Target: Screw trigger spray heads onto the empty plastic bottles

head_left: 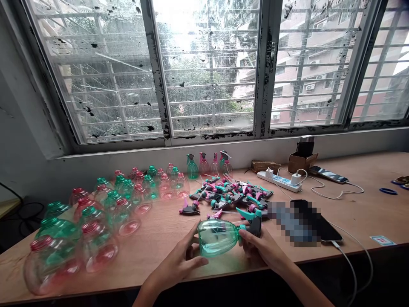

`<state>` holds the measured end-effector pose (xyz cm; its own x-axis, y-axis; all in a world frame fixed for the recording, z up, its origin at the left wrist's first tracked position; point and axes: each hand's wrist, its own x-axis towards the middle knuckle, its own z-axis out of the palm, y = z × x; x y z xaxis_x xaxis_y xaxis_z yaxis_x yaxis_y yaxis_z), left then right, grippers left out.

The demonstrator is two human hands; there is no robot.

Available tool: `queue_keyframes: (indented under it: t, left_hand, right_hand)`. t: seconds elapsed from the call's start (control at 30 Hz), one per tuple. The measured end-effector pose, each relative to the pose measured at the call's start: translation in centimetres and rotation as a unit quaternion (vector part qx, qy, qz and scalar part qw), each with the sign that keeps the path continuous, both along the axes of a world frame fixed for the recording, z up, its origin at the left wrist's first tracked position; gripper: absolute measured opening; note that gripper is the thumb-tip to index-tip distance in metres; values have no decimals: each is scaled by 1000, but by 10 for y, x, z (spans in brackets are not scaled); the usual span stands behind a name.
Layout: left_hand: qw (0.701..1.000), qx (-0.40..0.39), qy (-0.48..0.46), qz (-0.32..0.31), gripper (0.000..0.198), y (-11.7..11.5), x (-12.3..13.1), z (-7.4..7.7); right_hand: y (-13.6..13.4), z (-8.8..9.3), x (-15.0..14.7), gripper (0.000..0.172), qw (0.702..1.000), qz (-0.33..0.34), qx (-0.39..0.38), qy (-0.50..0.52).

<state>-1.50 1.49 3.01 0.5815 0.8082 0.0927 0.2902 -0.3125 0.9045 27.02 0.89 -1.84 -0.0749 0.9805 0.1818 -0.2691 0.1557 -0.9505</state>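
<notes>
A clear green spray bottle (219,236) lies sideways in the air over the table's front edge, its base to the left. My left hand (188,256) is around the base end, thumb below and fingers behind, partly hidden by the bottle. At the neck, my right hand (255,243) is closed around the turquoise collar of the black spray head (254,222), whose turquoise trigger points up and left. A thin tube shows inside the bottle. Just beyond my hands lies a heap of loose spray heads (230,194) in black, pink and turquoise.
Several headless pink and green bottles (123,213) stand on the left of the wooden table (159,260). Several bottles with heads (192,167) stand near the window wall. To the right are a power strip (279,181), a cardboard box (302,162), phones (329,174) and white cables.
</notes>
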Motion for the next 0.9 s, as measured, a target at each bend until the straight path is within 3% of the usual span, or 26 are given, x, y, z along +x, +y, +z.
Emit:
queue_keyframes:
  t: [0.23,0.47,0.73,0.9]
  left_hand:
    - [1000,-15,-24,-6,101,-2,0,-3]
    - [1000,-8,-10,-19,92,-1,2,4]
    - [1000,3,-16,-2,102,0,-1,-8]
    - [999,-19,-29,-19,95,-2,2,2]
  right_hand:
    - [0,-1,-1,43,1000,-1,-3,8]
    - [0,0,0,43,1000,4,-6,-2]
    - [2,-3,0,41,1000,5,2,-3]
    - [-1,3,-2,42,1000,4,7,-14]
